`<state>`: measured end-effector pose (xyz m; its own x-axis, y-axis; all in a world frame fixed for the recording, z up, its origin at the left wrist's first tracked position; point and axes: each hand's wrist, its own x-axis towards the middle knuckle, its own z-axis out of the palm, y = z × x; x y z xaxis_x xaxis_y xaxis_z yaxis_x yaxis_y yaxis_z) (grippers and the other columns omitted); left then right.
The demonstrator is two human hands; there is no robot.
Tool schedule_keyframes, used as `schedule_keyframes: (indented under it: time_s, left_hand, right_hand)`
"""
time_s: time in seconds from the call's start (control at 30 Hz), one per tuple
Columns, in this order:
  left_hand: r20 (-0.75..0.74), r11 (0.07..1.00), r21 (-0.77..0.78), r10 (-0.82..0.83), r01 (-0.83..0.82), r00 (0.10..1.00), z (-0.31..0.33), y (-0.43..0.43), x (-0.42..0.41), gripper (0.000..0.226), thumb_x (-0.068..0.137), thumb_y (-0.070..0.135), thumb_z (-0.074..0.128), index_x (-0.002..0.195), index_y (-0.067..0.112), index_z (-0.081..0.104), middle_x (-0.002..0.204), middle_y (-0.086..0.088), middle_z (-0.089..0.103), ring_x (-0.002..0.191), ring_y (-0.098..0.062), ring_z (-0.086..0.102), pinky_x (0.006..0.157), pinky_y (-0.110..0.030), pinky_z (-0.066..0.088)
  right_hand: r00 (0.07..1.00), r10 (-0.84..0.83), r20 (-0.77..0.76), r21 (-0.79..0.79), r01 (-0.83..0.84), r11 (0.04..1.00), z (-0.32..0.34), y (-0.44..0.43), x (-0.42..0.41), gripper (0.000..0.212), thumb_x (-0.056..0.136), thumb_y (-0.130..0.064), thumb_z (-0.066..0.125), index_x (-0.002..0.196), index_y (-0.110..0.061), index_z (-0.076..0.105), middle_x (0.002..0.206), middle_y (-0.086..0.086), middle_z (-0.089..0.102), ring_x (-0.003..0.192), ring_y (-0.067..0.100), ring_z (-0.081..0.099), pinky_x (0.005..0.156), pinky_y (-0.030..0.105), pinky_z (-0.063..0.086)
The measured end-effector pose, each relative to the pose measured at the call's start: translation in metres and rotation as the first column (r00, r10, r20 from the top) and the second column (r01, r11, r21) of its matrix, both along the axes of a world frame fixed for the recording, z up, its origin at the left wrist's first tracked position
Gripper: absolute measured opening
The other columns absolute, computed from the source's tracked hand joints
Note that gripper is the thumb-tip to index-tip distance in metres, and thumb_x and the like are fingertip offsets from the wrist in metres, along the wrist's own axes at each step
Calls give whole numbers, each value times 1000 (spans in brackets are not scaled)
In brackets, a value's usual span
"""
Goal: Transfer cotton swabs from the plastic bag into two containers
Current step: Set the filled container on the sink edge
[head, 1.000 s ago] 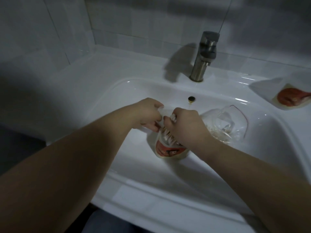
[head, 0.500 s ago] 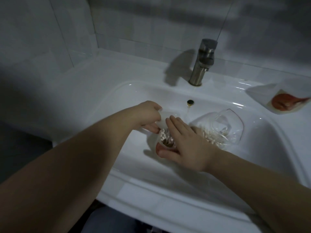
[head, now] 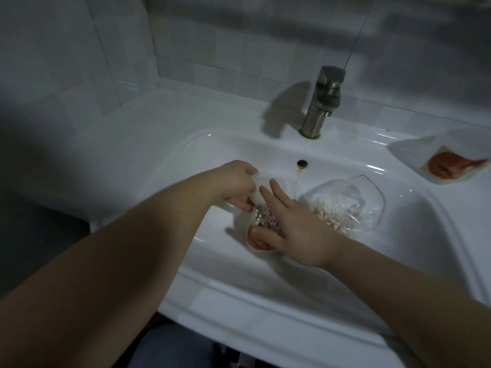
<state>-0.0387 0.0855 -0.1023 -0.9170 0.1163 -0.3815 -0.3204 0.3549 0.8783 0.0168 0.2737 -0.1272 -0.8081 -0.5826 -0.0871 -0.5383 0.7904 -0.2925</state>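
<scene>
Head view: inside the white sink [head: 239, 301], just past its front rim, the right hand [head: 295, 235] lies flat, fingers straight, pressing on cotton swabs [head: 261, 220] standing in a red-labelled container [head: 253, 244]. At its 10 o'clock the left hand [head: 236, 184] pinches the container's pale upper edge. At 3 o'clock lies the clear plastic bag [head: 372, 197], swabs inside. Farther, at 1 o'clock, stands the faucet [head: 321, 102].
</scene>
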Motion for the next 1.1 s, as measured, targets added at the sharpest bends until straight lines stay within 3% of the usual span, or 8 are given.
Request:
schedule_keyframes:
  time_s: [0.27, 0.4, 0.57, 0.67, 0.83, 0.97, 1.03, 1.1]
  left_hand:
    - [12, 1000, -29, -9, 9, 1000, -1, -3, -2, 55, 94, -1, 64, 145, 18, 52, 113, -21, 70, 67, -23, 77, 57, -30, 61]
    - [12, 1000, -2, -8, 8, 1000, -3, -3, -2, 39, 97, -3, 59, 128, 20, 58, 102, -21, 70, 63, -24, 76, 54, -31, 61]
    - [6, 999, 3, -32, 32, 999, -4, -4, -2, 32, 97, -3, 58, 94, 29, 61, 97, -20, 72, 68, -26, 77, 61, -37, 64]
    - [6, 1000, 16, -19, 19, 1000, -4, -4, -1, 33, 97, -5, 58, 94, 28, 61, 95, -20, 72, 62, -25, 76, 57, -35, 63]
    - [24, 1000, 24, -8, 8, 1000, -3, -4, 0, 33, 97, -4, 59, 113, 25, 59, 99, -22, 71, 65, -26, 76, 58, -36, 63]
    - [3, 1000, -9, -5, 5, 1000, -4, -6, -2, 33, 95, 1, 62, 123, 19, 61, 96, -20, 75, 72, -25, 78, 66, -40, 65]
    - [-21, 999, -47, -3, 2, 1000, -3, -8, -2, 30, 93, 8, 67, 122, 17, 66, 95, -15, 78, 81, -25, 78, 80, -47, 64]
    - [-53, 997, -72, 1, -5, 999, 1, -9, -1, 26, 91, 15, 70, 115, 25, 71, 91, -6, 79, 83, -23, 79, 87, -48, 62]
  right_hand:
    - [1000, 15, 27, -40, -14, 999, 2, -1, -5, 59, 109, -40, 24, 162, -29, 3, 170, 8, 3, 156, 24, 11, 126, 50, 10]
    - [999, -43, 26, 134, 39, 990, -3, 2, -9, 61, 109, -44, 19, 163, -20, 4, 171, -2, -3, 156, 17, -12, 124, 57, 2]
    - [992, -30, 124, 11, 29, 1000, 1, 10, -11, 80, 98, -69, 24, 163, -27, 2, 169, -11, -9, 153, 8, -17, 125, 51, -4]
    - [993, -1, 120, 27, -2, 1000, -1, 14, -12, 97, 87, -80, 33, 163, -28, 2, 169, -9, -8, 153, 7, -14, 126, 47, 0]
    - [989, 1, 148, -48, 6, 999, -7, 18, -17, 74, 102, -60, 34, 162, -28, 6, 170, -4, -4, 151, 2, -12, 123, 28, -3]
    - [995, 32, 97, 59, -38, 998, -9, 19, -19, 72, 104, -59, 27, 162, -26, 1, 169, -4, -9, 150, 4, -16, 126, 37, 2]
    - [998, 25, 59, -73, -20, 997, -4, 20, -20, 67, 104, -57, 32, 161, -24, 21, 169, -1, 12, 154, 8, 3, 122, 26, 9]
    - [993, -83, -88, -308, 52, 950, 5, 22, -24, 50, 103, -52, 39, 142, -24, 53, 145, -4, 53, 134, 6, 43, 106, 12, 28]
